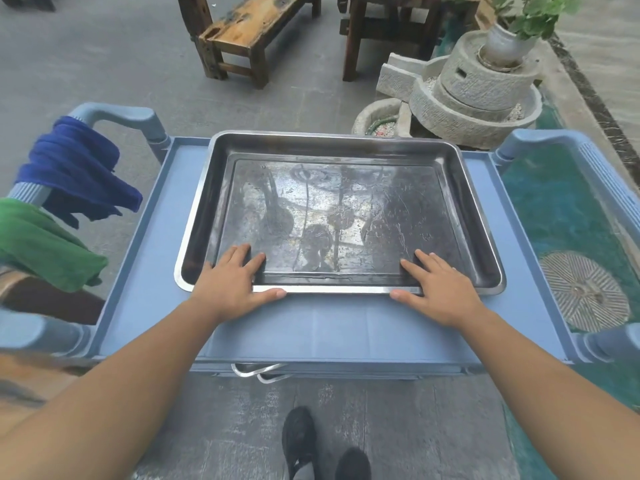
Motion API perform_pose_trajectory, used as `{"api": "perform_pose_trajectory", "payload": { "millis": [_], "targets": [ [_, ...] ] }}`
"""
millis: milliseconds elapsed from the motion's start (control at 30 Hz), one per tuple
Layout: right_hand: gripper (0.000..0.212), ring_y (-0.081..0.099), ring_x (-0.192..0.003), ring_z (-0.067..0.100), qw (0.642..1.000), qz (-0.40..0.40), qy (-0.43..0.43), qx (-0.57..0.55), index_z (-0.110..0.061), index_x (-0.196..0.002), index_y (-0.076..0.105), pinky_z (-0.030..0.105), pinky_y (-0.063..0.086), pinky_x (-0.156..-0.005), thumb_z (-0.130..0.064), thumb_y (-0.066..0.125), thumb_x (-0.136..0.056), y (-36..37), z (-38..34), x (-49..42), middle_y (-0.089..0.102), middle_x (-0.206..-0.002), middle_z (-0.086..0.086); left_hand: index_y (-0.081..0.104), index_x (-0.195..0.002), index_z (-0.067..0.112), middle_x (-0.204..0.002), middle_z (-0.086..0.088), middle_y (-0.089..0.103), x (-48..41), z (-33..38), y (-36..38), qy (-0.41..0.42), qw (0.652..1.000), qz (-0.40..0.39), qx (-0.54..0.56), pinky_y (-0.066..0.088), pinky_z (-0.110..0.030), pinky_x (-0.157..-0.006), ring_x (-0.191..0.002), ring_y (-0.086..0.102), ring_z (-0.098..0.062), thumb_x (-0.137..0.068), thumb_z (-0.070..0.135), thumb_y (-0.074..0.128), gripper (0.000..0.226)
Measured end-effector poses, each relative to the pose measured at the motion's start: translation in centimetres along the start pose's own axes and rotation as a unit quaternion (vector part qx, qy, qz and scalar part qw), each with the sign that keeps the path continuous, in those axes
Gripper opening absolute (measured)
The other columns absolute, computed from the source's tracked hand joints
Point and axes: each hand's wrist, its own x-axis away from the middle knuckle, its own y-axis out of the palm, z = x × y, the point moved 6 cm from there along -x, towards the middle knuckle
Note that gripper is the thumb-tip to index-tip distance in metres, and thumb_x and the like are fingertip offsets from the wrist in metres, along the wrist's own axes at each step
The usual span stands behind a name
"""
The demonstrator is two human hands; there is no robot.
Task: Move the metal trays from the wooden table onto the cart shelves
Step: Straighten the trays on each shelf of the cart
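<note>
A large shiny metal tray (337, 147) lies flat on the top shelf of the blue cart (329, 330). My left hand (232, 278) rests over the tray's near rim at the left, fingers straight inside the tray and thumb along the outer edge. My right hand (440, 285) lies the same way over the near rim at the right. Corners of other metal trays (259, 370) stick out from a lower shelf under the cart's front edge. The wooden table is outside this view.
A blue cloth (76, 168) and a green cloth (38, 240) hang on the cart's left handle. A wooden bench (249, 32), a stone mill (478, 84) with a potted plant and a green pond (561, 216) lie beyond and to the right. My shoes (301, 441) stand on paving.
</note>
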Motion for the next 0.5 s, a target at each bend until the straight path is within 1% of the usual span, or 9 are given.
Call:
{"api": "perform_pose_trajectory", "payload": {
  "millis": [200, 367, 500],
  "targets": [
    [0.108, 0.010, -0.150, 0.017, 1.000, -0.003, -0.005, -0.001, -0.041, -0.151, 0.025, 0.051, 0.028, -0.115, -0.099, 0.007, -0.061, 0.2, 0.0, 1.3, 0.012, -0.164, -0.008, 0.019, -0.153, 0.034, -0.163, 0.001, 0.010, 2.1, 0.7, 0.3, -0.006, 1.000, -0.007, -0.004, 0.026, -0.060, -0.113, -0.150, 0.007, -0.020, -0.062, 0.099, 0.009, 0.113],
    [0.110, 0.009, -0.151, 0.018, 1.000, -0.006, -0.003, -0.004, -0.040, -0.151, 0.025, 0.053, 0.023, -0.116, -0.099, 0.005, -0.060, 0.8, -0.4, 3.1, 0.010, -0.164, -0.006, 0.020, -0.153, 0.034, -0.164, 0.001, 0.010, 3.6, 0.7, 0.8, -0.004, 1.000, -0.005, -0.003, 0.026, -0.059, -0.114, -0.150, 0.008, -0.019, -0.061, 0.100, 0.008, 0.114],
    [0.110, 0.009, -0.151, 0.018, 1.000, -0.003, -0.001, -0.008, -0.039, -0.151, 0.025, 0.053, 0.024, -0.117, -0.099, 0.006, -0.061, 1.3, -0.6, 4.6, 0.010, -0.164, -0.006, 0.021, -0.153, 0.035, -0.164, 0.001, 0.011, 4.9, 0.8, 1.2, -0.002, 1.000, -0.002, -0.004, 0.027, -0.058, -0.114, -0.150, 0.009, -0.019, -0.062, 0.100, 0.009, 0.113]
  ]
}}
